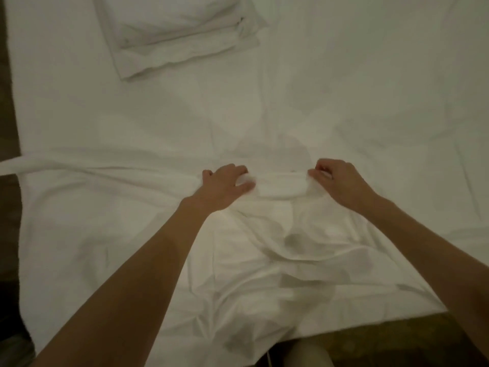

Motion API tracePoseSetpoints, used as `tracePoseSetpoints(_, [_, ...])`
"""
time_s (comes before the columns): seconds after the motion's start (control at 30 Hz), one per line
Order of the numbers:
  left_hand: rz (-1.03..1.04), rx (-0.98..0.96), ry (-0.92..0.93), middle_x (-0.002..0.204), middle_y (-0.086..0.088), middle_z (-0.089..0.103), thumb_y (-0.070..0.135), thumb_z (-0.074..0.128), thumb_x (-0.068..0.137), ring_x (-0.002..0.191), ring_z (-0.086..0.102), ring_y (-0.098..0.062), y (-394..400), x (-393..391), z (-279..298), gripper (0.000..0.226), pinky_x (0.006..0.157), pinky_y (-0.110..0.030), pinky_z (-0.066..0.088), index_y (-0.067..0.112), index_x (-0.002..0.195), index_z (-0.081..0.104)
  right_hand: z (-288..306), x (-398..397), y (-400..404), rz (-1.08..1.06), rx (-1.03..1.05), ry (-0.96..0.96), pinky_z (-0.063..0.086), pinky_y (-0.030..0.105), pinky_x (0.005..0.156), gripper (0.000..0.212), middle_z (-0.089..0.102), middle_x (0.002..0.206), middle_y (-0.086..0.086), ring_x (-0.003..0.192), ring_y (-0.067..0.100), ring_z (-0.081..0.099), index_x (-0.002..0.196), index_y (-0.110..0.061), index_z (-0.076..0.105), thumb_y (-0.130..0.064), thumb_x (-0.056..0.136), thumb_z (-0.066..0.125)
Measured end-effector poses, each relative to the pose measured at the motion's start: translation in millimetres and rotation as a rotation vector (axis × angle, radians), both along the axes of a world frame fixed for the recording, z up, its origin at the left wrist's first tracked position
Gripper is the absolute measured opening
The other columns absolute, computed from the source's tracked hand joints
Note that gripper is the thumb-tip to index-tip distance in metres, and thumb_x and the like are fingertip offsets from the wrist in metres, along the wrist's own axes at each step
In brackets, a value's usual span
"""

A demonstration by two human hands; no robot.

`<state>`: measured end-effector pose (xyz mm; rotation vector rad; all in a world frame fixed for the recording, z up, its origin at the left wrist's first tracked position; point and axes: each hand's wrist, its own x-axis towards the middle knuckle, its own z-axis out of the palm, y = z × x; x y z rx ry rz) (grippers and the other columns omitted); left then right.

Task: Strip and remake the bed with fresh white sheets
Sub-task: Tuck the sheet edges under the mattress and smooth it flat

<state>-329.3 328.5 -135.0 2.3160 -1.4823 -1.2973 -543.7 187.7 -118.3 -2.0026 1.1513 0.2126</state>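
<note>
A white sheet (pixel 111 234) lies rumpled over the near half of the bed, its folded top edge running left to right across the middle. My left hand (pixel 225 186) grips that folded edge, fingers curled over it. A little to the right, my right hand (pixel 336 181) pinches the same edge. The short stretch of fold between my hands is rolled up. A white pillow (pixel 169 27) lies at the far left on the smooth white bed surface (pixel 370 75).
Dark floor shows along the left side of the bed (pixel 8 102) and at the lower right corner (pixel 397 340). The sheet's lower edge hangs over the near side of the bed, with deep creases in front of me.
</note>
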Motion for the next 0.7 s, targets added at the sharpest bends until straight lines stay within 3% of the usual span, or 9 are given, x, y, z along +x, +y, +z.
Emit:
tracePoseSetpoints(0.13, [0.202, -0.098, 0.069, 0.094, 0.002, 0.045, 0.037, 0.032, 0.104, 0.092, 0.042, -0.015, -22.1, 14.2, -4.8, 0.024, 0.095, -0.036, 0.026, 0.017, 0.092, 0.039, 7.2, 44.9, -34.8, 0.044, -0.178, -0.141, 0.024, 0.027, 0.061, 0.022, 0.050, 0.070, 0.006, 0.068, 0.022, 0.045, 0.077, -0.013, 0.050, -0.022, 0.097, 0.056])
tracePoseSetpoints(0.27, [0.263, -0.190, -0.048, 0.093, -0.015, 0.050, 0.025, 0.030, 0.105, 0.095, 0.051, -0.032, -47.2, 38.4, -19.3, 0.024, 0.085, -0.041, 0.034, 0.011, 0.089, 0.041, -2.0, 75.7, -66.2, 0.015, -0.155, -0.113, 0.027, 0.028, 0.059, 0.023, 0.047, 0.063, -0.001, 0.059, 0.014, 0.042, 0.081, -0.011, 0.058, -0.029, 0.096, 0.056])
tracePoseSetpoints(0.37, [0.232, -0.132, -0.123, 0.102, -0.025, 0.054, 0.022, 0.031, 0.104, 0.099, 0.051, -0.037, -54.2, 58.6, -31.5, 0.027, 0.083, -0.039, 0.033, 0.002, 0.097, 0.048, -25.7, 36.7, -60.5, 0.005, -0.049, 0.028, 0.032, 0.030, 0.058, 0.036, 0.050, 0.060, -0.003, 0.059, 0.015, 0.045, 0.074, -0.008, 0.059, -0.039, 0.093, 0.058])
tracePoseSetpoints(0.5, [0.150, -0.151, -0.081, 0.093, -0.013, 0.052, 0.027, 0.038, 0.103, 0.090, 0.049, -0.029, -52.5, 75.7, -37.2, 0.024, 0.074, -0.033, 0.030, 0.007, 0.094, 0.047, -33.6, -36.5, -38.3, -0.121, 0.019, 0.082, 0.031, 0.021, 0.053, 0.043, 0.044, 0.046, -0.008, 0.049, 0.007, 0.039, 0.059, -0.011, 0.056, -0.042, 0.088, 0.063])
tracePoseSetpoints(0.6, [0.170, -0.186, 0.016, 0.076, -0.002, 0.052, 0.039, 0.053, 0.096, 0.073, 0.047, -0.022, -55.6, 92.0, -36.5, 0.031, 0.062, -0.033, 0.030, 0.012, 0.082, 0.048, -23.2, -36.7, -70.4, -0.202, -0.012, 0.074, 0.029, 0.016, 0.046, 0.046, 0.043, 0.042, -0.007, 0.044, 0.008, 0.037, 0.056, -0.011, 0.060, -0.050, 0.078, 0.067])
tracePoseSetpoints(0.7, [0.279, -0.205, 0.040, 0.066, 0.005, 0.051, 0.050, 0.066, 0.084, 0.063, 0.048, -0.015, -63.7, 108.6, -35.6, 0.037, 0.058, -0.029, 0.035, 0.016, 0.075, 0.055, -5.9, -12.8, -123.1, -0.189, -0.176, 0.001, 0.031, 0.012, 0.048, 0.053, 0.053, 0.050, -0.010, 0.048, 0.006, 0.046, 0.058, -0.015, 0.058, -0.066, 0.070, 0.064])
